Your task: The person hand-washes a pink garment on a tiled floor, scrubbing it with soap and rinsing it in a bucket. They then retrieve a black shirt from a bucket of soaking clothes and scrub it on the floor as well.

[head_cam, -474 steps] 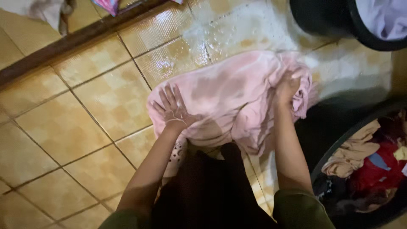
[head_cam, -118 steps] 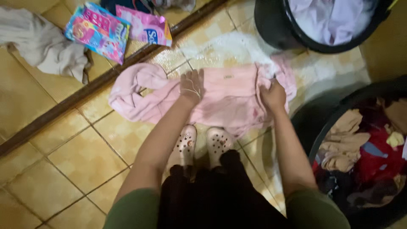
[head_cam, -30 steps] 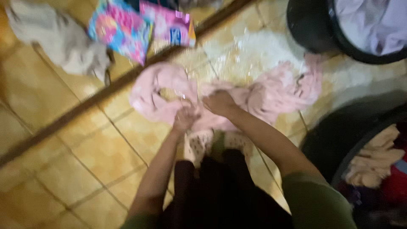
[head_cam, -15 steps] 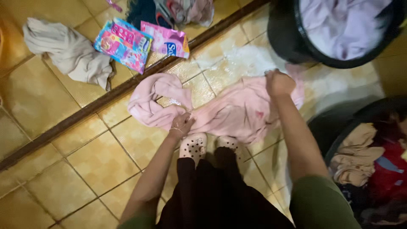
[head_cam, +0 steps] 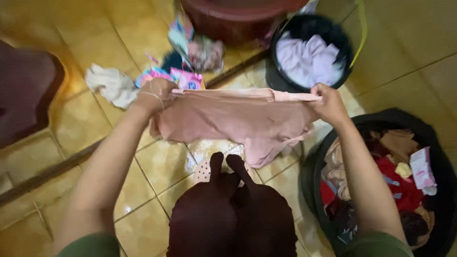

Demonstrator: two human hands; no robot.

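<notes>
A wet pink garment [head_cam: 233, 121] hangs stretched out above the tiled floor, held by its top edge. My left hand [head_cam: 154, 95] grips its left end and my right hand [head_cam: 328, 102] grips its right end, arms spread wide. The cloth's lower part droops toward my pale perforated clogs [head_cam: 204, 170], which show below my dark skirt.
A black bucket [head_cam: 285, 78] with pale lilac cloth stands beyond the garment. A black basin [head_cam: 442, 157] of mixed clothes sits at the right. Bright detergent packets [head_cam: 188, 81], a white rag [head_cam: 112, 85] and a dark red tub [head_cam: 228, 16] lie past a floor ridge.
The garment lay bunched on the wet floor under both hands; now it is lifted and pulled out flat between them. The view has risen and tilted farther forward.
</notes>
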